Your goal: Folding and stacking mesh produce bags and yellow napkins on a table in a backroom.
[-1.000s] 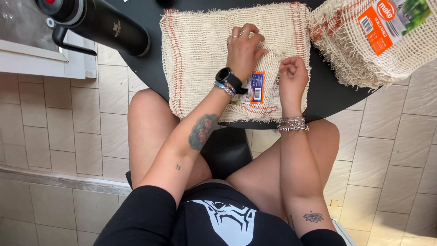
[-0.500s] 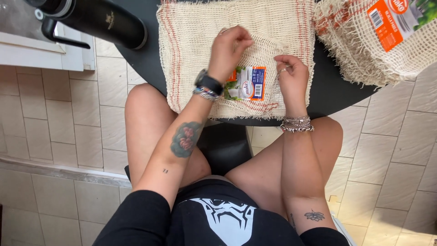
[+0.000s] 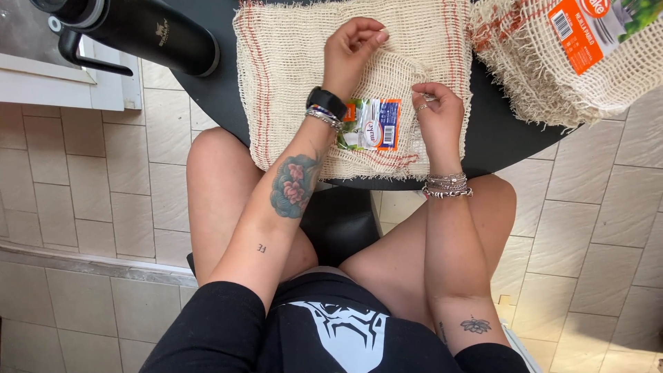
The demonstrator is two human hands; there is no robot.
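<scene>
- The mesh cloth (image 3: 290, 76) lies flat on the round black table (image 3: 497, 135), its paper label (image 3: 373, 124) now further uncovered.
- Left hand (image 3: 349, 52) has lifted off the label, fingers curled, pinching weave.
- Right hand (image 3: 436, 114) stays put, narrowly pinching threads.
- Cloth bundle (image 3: 552, 69) right, black flask (image 3: 148, 31) left.

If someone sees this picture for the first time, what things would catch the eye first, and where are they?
First come the two hands at top centre: the left hand raised with curled fingers, the right hand pinching at the cream mesh cloth spread on the round black table. An orange and green paper label lies on the cloth between the wrists. A black bottle lies at top left, and a pile of packaged mesh cloths sits at top right.
</scene>
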